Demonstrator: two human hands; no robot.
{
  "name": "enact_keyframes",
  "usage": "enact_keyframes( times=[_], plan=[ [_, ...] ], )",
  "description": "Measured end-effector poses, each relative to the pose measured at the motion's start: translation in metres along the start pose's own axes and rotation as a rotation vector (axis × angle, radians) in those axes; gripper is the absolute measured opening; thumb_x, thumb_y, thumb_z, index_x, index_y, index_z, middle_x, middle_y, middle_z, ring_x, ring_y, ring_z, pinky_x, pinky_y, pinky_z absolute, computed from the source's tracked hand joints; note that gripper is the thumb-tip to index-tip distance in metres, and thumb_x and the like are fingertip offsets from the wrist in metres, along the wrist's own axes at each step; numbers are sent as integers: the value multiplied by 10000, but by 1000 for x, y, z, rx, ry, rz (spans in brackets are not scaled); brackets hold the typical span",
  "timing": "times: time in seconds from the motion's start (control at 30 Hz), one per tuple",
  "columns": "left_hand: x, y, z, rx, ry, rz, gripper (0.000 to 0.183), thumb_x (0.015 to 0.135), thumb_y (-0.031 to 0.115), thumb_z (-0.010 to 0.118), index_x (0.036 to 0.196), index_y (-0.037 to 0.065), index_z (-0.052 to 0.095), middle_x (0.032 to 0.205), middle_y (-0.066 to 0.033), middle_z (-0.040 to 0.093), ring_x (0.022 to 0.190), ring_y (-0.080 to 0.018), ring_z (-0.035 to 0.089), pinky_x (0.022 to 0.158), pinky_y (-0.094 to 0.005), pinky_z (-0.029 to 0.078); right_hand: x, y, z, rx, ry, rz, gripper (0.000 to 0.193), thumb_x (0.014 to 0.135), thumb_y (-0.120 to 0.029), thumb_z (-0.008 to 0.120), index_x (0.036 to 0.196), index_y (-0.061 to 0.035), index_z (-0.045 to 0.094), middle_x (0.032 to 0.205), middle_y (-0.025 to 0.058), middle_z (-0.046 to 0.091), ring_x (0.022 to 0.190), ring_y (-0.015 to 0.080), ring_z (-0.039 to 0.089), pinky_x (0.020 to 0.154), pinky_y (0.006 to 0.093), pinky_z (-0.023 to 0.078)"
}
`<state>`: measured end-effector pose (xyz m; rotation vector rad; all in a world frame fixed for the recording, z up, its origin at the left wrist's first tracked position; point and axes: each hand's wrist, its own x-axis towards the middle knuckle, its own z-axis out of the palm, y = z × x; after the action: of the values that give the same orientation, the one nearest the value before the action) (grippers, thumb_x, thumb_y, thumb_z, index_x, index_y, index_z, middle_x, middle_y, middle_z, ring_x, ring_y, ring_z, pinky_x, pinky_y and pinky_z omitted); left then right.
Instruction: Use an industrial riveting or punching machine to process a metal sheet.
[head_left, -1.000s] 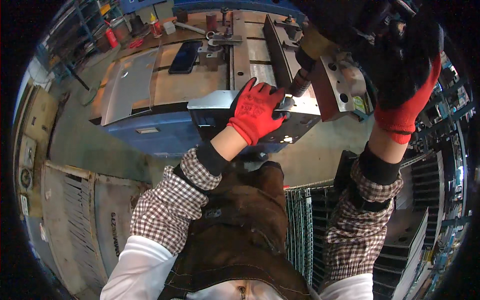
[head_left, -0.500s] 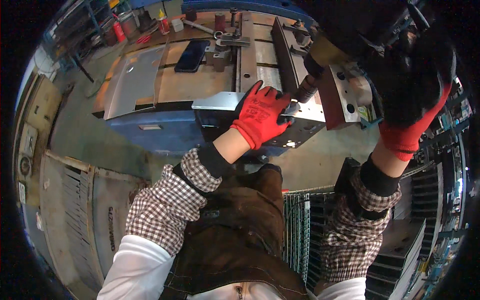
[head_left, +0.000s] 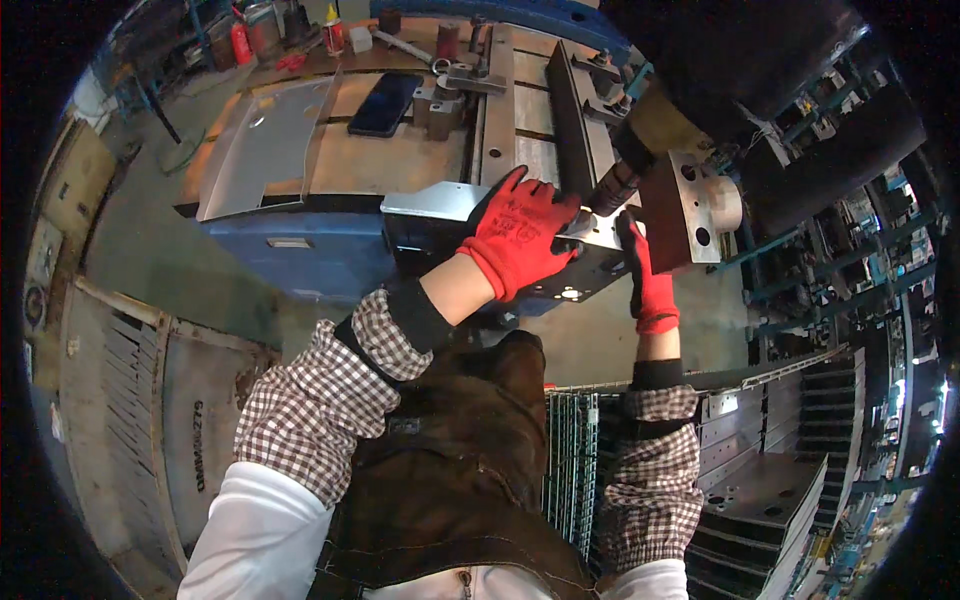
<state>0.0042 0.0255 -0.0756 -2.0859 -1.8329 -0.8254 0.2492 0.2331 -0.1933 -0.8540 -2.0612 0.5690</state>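
Metal part: the bent metal part (head_left: 432,199) lies along the near edge of the worktable (head_left: 362,166), centre of the frame, its right end just beside the tip of the dark round tool (head_left: 614,188).
Done so far: the part is in place at that edge, and a few holes show in its right end — whether any was made here, I cannot tell.
Left over: the tool's tip is partly hidden by fingers, so whether it touches the metal, or what remains to be worked, does not show.
Left hand: the red-gloved left hand (head_left: 518,236) is centre frame, palm down, closed over the part's upper edge, fingers bent and pointing toward the upper right.
Left arm: rises from the lower left on a slant, its checked sleeve (head_left: 322,408) bunched below the bare wrist.
Right hand: the right hand (head_left: 648,268) stands edge-on, right of centre, fingertips up near the tool and the part's right end (grip or mere touch, I cannot tell).
Right arm: nearly upright from the lower edge.
Round about: a steel block (head_left: 688,215) right of the tool — and a phone (head_left: 386,104) upper left of centre.
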Motion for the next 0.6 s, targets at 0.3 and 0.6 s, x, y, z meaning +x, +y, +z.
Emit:
enact_keyframes(
  times=[0.3,0.6],
  plan=[
    [2,1,-1,-14,-30,-9,694,799,492,748,1389,157,605,1218,-158,646,1222,-336,574,1210,-481,303,-6,45,20,153,38,226,338,997,-268,686,1259,-55,664,1143,23,661,987,116,639,727,286,550],
    [-2,-3,-5,-19,-45,-21,704,781,487,753,1379,145,610,1174,-169,644,1198,-344,580,1193,-485,322,0,-10,32,511,49,241,410,996,-365,674,1281,-71,657,1149,22,649,1002,129,627,690,306,534]
  ],
)
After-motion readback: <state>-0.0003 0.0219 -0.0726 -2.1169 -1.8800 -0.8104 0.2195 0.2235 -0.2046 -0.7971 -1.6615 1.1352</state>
